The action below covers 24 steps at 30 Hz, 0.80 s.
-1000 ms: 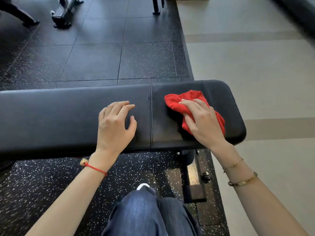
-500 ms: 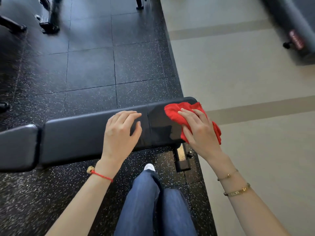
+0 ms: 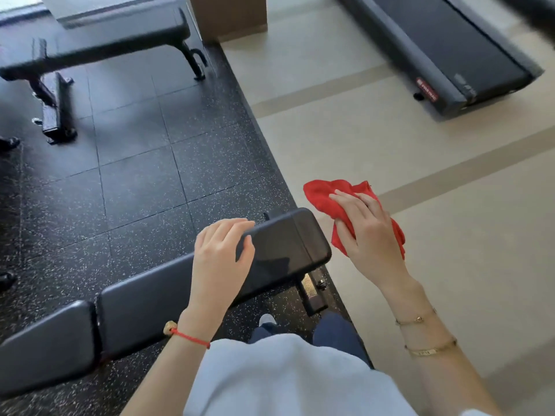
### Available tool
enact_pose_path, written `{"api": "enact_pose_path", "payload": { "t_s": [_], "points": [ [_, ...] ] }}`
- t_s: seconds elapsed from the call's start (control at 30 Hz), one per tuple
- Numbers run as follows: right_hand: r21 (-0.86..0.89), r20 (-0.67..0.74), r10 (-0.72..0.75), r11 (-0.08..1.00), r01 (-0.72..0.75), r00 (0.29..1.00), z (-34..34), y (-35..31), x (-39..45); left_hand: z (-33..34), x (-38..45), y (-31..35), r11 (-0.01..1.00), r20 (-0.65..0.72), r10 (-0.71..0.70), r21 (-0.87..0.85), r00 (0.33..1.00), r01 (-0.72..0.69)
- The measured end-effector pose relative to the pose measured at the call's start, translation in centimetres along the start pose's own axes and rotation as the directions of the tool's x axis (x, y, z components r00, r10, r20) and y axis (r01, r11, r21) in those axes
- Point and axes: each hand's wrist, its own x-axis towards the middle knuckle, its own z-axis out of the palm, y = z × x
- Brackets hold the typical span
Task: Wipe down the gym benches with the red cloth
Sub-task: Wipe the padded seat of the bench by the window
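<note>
A black padded gym bench [image 3: 285, 250] runs from lower left to the middle of the view, its seat end pointing right. My left hand [image 3: 222, 253] hovers over or rests on its pad with relaxed fingers, holding nothing. My right hand [image 3: 369, 235] holds the crumpled red cloth [image 3: 324, 196] in the air, off the bench's right end and above the beige floor. A second black bench [image 3: 99, 46] stands at the upper left, blurred.
A treadmill [image 3: 444, 49] lies on the beige floor at the upper right. Black speckled rubber tiles [image 3: 135, 181] cover the floor between the two benches. A brown pillar base [image 3: 228, 16] stands at the top middle. My legs and a pale top fill the bottom.
My right hand has lifted the red cloth off the bench's seat end and moved it right, clear of the pad. The view has pulled back and up, showing the second bench and the treadmill.
</note>
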Motion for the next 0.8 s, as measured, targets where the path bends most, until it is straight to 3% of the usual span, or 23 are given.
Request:
{"api": "enact_pose_path", "payload": {
  "t_s": [0.33, 0.8],
  "points": [
    [0.029, -0.023, 0.063, 0.998, -0.062, 0.998, -2.3, 9.1, 3.6, 5.5, 7.3, 4.9, 1.0, 0.029, 0.019, 0.001, 0.999, -0.019],
    [0.037, 0.109, -0.218, 0.976, 0.215, 0.97, -11.4, 31.4, 17.2, 19.4, 19.9, 24.1, 0.979, -0.125, -0.204, -0.041, 0.971, 0.2]
  ]
}}
